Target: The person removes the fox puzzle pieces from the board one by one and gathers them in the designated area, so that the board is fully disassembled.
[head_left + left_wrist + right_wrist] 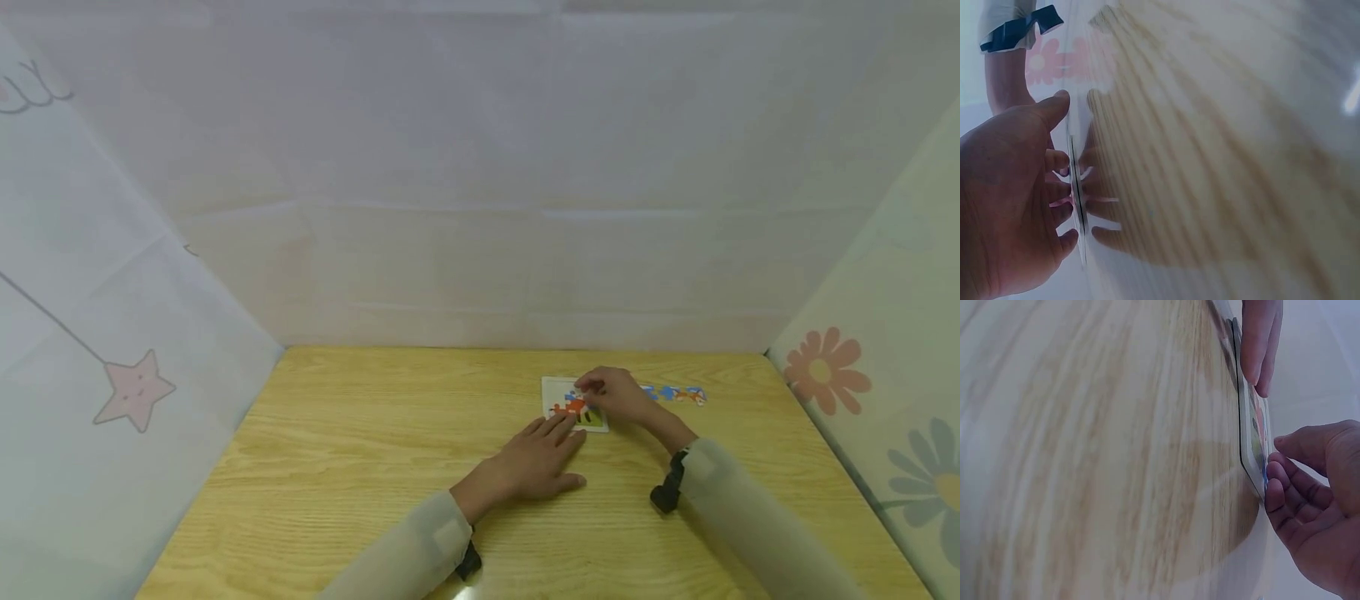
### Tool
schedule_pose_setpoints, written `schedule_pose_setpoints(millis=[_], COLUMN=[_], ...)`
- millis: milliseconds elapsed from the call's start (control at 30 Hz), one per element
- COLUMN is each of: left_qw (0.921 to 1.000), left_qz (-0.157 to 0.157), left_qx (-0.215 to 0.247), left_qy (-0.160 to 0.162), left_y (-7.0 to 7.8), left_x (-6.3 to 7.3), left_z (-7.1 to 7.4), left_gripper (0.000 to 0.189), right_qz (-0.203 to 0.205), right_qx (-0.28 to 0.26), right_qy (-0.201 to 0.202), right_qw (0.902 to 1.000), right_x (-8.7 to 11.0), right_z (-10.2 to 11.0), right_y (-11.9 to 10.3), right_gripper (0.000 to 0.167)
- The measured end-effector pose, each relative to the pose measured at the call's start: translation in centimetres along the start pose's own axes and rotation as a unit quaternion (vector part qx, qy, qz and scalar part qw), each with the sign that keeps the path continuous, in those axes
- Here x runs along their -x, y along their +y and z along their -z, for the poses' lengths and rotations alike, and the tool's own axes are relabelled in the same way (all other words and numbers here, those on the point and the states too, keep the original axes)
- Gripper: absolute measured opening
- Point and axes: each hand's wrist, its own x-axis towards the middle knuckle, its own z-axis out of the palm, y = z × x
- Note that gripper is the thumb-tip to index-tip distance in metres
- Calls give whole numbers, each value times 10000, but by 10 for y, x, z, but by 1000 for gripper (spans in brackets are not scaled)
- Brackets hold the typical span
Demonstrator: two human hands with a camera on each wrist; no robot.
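Observation:
A small jigsaw puzzle board (557,386) with a white border lies on the table, partly filled with red, blue and green pieces. My left hand (538,458) rests flat at its near edge, with straight fingers reaching over the border. In the left wrist view the left hand (1007,200) shows side-on, fingertips against the thin board (1077,194). Over the board's right side, my right hand (618,396) bends its fingers and pinches a puzzle piece, mostly hidden by thumb and forefinger. The right wrist view shows the right hand (1322,500) with those fingertips close at the board's surface.
Loose puzzle pieces (688,394), blue, orange and white, lie in a row to the right of the board, partly behind the right hand. The wooden table (360,433) meets a pale cloth wall (480,275) at the back, with printed cloth at both sides.

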Motion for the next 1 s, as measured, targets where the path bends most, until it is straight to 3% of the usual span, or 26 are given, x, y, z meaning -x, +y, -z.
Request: schedule_pose_setpoints(millis=[1000], left_qw=[9998], left_qz=[6], left_qx=[-200], left_qy=[-94], left_y=[3], left_x=[-5], left_z=[2], left_gripper=[79], right_qz=[-285], right_qx=[188], right_qy=[-318], right_qw=[9989], right_x=[-8], right_z=[-4], right_y=[-3], right_gripper=[22])
